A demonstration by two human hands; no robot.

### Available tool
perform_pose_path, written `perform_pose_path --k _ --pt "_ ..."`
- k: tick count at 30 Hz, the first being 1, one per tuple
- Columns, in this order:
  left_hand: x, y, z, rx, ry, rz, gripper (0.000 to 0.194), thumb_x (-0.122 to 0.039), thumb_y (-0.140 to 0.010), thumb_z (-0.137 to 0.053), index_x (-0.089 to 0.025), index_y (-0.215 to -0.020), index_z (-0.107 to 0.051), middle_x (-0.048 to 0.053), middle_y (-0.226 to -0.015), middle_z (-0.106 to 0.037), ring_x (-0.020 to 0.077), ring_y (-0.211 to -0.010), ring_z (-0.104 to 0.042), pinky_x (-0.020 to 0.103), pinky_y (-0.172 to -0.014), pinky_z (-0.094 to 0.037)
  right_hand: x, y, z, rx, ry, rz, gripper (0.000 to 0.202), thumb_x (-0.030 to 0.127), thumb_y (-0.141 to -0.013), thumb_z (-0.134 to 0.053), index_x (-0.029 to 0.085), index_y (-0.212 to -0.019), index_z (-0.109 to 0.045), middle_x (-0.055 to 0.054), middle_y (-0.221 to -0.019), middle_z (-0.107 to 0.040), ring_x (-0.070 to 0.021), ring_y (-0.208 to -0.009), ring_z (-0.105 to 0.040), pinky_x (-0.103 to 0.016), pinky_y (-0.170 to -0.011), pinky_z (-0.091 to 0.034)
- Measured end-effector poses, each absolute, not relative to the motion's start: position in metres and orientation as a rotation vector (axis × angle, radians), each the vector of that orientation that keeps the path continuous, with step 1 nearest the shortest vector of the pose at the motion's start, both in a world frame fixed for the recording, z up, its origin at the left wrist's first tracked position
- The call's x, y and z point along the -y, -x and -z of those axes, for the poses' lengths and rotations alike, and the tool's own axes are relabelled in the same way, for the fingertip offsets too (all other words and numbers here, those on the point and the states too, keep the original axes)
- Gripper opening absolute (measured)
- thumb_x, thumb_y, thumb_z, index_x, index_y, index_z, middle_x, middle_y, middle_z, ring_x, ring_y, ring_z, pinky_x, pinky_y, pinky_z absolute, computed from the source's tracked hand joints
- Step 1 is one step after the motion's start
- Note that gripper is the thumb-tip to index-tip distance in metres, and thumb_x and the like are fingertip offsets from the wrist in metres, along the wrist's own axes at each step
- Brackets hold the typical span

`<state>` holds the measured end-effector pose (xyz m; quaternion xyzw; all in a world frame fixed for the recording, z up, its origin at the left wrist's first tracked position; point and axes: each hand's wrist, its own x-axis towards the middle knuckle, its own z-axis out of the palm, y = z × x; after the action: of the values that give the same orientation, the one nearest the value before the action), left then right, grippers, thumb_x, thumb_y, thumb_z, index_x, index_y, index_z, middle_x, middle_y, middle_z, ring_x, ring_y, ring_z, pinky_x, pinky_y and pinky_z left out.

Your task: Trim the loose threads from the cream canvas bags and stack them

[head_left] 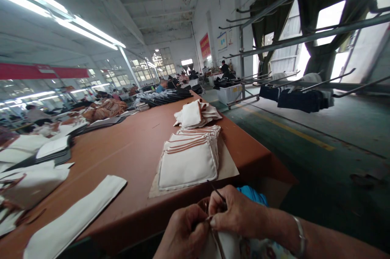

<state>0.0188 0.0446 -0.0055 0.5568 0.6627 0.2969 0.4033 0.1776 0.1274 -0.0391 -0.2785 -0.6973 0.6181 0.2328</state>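
Both hands meet at the table's front edge, over a white fabric piece with brown trim (219,243). My left hand (184,230) pinches the trim between thumb and fingers. My right hand (236,212), with a bangle on its wrist, is closed around a thin dark tool (217,190) whose tip points up and left, and its thumb presses at the same trim. Just beyond lies a fanned stack of white pieces with brown edges (189,163) on a sheet of paper. A second, looser white pile (196,114) rests behind it.
The brown table (122,157) carries a long white strip (76,218) at front left and white and dark fabric heaps along its left side. Right of it stand a metal rack (304,37) with dark bundles and a white crate (229,93). People sit farther back.
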Motion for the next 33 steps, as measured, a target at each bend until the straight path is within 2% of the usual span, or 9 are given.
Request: perform_pose_path --k 6,9,13,16,22,25,27,30,33 --pt "-0.046 -0.011 0.022 -1.611 -1.414 -0.763 0.018 -0.032 -0.075 -0.06 -0.017 -0.064 -0.057 -0.005 -0.059 -0.046 0.0109 -0.056 -0.035 0.022 -0.05 -0.028 -0.117 -0.179 0.047 1.86 0.712 -1.464 0.008 0.011 -0.067 -0.058 0.014 -0.068 -0.065 0.0 -0.065 -0.064 -0.013 -0.063 -0.055 -0.021 -0.057 -0.04" --pt "-0.046 -0.004 0.029 -1.472 -1.252 -0.789 0.035 -0.05 -0.074 -0.065 -0.016 -0.068 -0.06 -0.002 -0.062 -0.049 0.0121 -0.057 -0.038 0.023 -0.05 -0.03 -0.113 -0.185 0.054 1.942 0.534 -1.266 0.008 0.011 -0.073 -0.056 0.016 -0.072 -0.063 0.0 -0.069 -0.062 -0.0133 -0.066 -0.057 -0.022 -0.062 -0.042" --pt "-0.044 -0.003 0.029 -1.338 -1.069 -0.814 0.06 -0.073 -0.074 -0.058 -0.013 -0.068 -0.065 0.005 -0.069 -0.059 0.0147 -0.061 -0.045 0.025 -0.054 -0.036 -0.115 -0.196 0.059 2.124 0.252 -0.988 0.011 0.013 -0.083 -0.051 0.018 -0.08 -0.06 -0.004 -0.079 -0.061 -0.0147 -0.073 -0.057 -0.024 -0.068 -0.043" --pt "-0.043 -0.005 0.032 -1.256 -1.011 -0.785 0.065 -0.075 -0.075 -0.057 -0.011 -0.072 -0.067 0.005 -0.069 -0.059 0.0123 -0.057 -0.042 0.025 -0.051 -0.033 -0.119 -0.201 0.059 2.24 0.142 -0.802 0.015 0.013 -0.084 -0.048 0.019 -0.089 -0.06 -0.006 -0.084 -0.062 -0.0153 -0.075 -0.057 -0.024 -0.066 -0.043" --pt "-0.045 -0.001 0.044 -1.304 -1.233 -0.669 0.056 -0.07 -0.076 -0.062 -0.015 -0.065 -0.056 -0.004 -0.057 -0.041 0.0081 -0.05 -0.031 0.024 -0.047 -0.021 -0.121 -0.207 0.068 2.417 0.055 -0.45 0.022 0.024 -0.093 -0.042 0.018 -0.1 -0.062 -0.007 -0.084 -0.064 -0.0173 -0.073 -0.054 -0.029 -0.066 -0.04" --pt "-0.043 -0.001 0.042 -1.391 -1.439 -0.656 0.054 -0.068 -0.081 -0.057 -0.017 -0.065 -0.053 -0.003 -0.058 -0.041 0.0101 -0.053 -0.034 0.025 -0.049 -0.022 -0.115 -0.21 0.07 2.34 0.066 -0.571 0.017 0.023 -0.091 -0.047 0.018 -0.097 -0.062 -0.007 -0.086 -0.064 -0.0167 -0.075 -0.055 -0.028 -0.067 -0.04" --pt "-0.041 -0.003 0.038 -1.451 -1.58 -0.637 0.053 -0.067 -0.083 -0.053 -0.017 -0.066 -0.054 -0.001 -0.062 -0.044 0.0125 -0.058 -0.038 0.025 -0.051 -0.026 -0.112 -0.212 0.067 2.212 0.087 -0.793 0.013 0.024 -0.091 -0.05 0.018 -0.096 -0.061 -0.006 -0.087 -0.063 -0.0164 -0.077 -0.056 -0.027 -0.07 -0.042" --pt "-0.036 -0.007 0.031 -1.498 -1.731 -0.648 0.049 -0.062 -0.087 -0.048 -0.018 -0.065 -0.051 0.0 -0.066 -0.045 0.0139 -0.062 -0.039 0.026 -0.054 -0.029 -0.111 -0.213 0.054 2.006 0.272 -1.233 0.023 0.033 -0.097 -0.045 0.016 -0.099 -0.06 -0.004 -0.084 -0.06 -0.015 -0.076 -0.055 -0.025 -0.071 -0.043" --pt "-0.032 -0.013 0.023 -1.544 -1.815 -0.728 0.042 -0.052 -0.091 -0.048 -0.02 -0.064 -0.045 -0.001 -0.066 -0.043 0.0132 -0.061 -0.037 0.025 -0.055 -0.031 -0.12 -0.214 0.037 2.024 0.412 -1.509 0.034 0.042 -0.098 -0.045 0.014 -0.087 -0.06 0.001 -0.073 -0.052 -0.0114 -0.066 -0.045 -0.022 -0.06 -0.037"
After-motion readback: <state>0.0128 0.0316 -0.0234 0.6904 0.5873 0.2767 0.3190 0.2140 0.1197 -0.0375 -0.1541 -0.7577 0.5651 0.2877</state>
